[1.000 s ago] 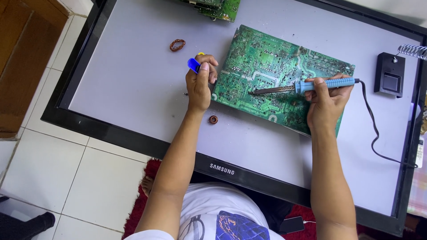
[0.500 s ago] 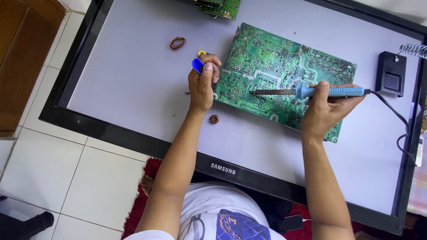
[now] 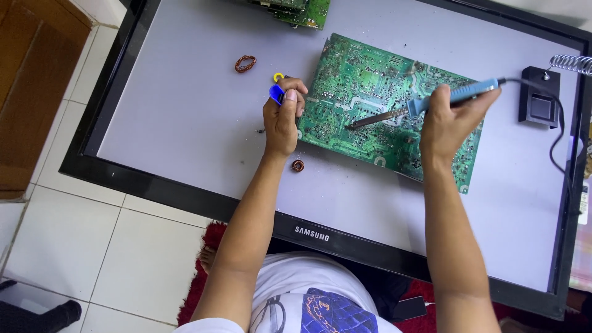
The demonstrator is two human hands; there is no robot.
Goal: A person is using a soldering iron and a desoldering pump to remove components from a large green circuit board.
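White floor tiles (image 3: 80, 246), a brown wooden cabinet (image 3: 31, 80) at left, a red rug (image 3: 200, 271) below.

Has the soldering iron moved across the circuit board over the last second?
Yes. The soldering iron in the right hand has tilted against the green circuit board: its handle end has risen toward the board's far edge.

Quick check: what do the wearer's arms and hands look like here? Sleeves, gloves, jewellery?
Both arms are bare from the bottom edge of the frame to the fingers. The left hand and right hand wear no gloves; no rings, watch or wristbands show. No sleeve reaches the forearms; only a white printed T-shirt shows below.
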